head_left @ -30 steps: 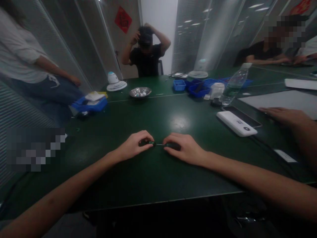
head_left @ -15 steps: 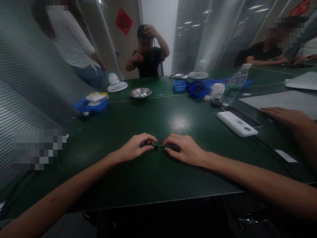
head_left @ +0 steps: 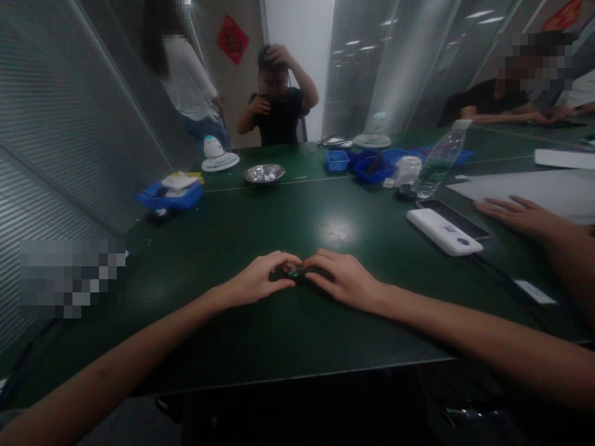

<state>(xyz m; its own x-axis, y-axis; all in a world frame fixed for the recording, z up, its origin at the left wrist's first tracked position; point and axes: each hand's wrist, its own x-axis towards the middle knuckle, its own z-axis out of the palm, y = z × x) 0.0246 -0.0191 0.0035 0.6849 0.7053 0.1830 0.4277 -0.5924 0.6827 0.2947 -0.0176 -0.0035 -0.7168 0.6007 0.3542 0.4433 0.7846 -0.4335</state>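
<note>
Tray, blue, left of the metal bowl, with white tissue-like material inside. Left hand, on the near side of the bowl, curled round a small green-and-black part. Within the bowl, small pale pieces. Right hand, nearer than the bowl and to its right, closed on a dark tool. Well right of the bowl, blue bins, contents dark and indistinct; farther right, a clear capped bottle.

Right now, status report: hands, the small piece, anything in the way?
Left hand curled around small dark-green piece, grip unclear. Right hand holding dark tool, close beside. No obstruction seen; white device apart, rightward.
</note>
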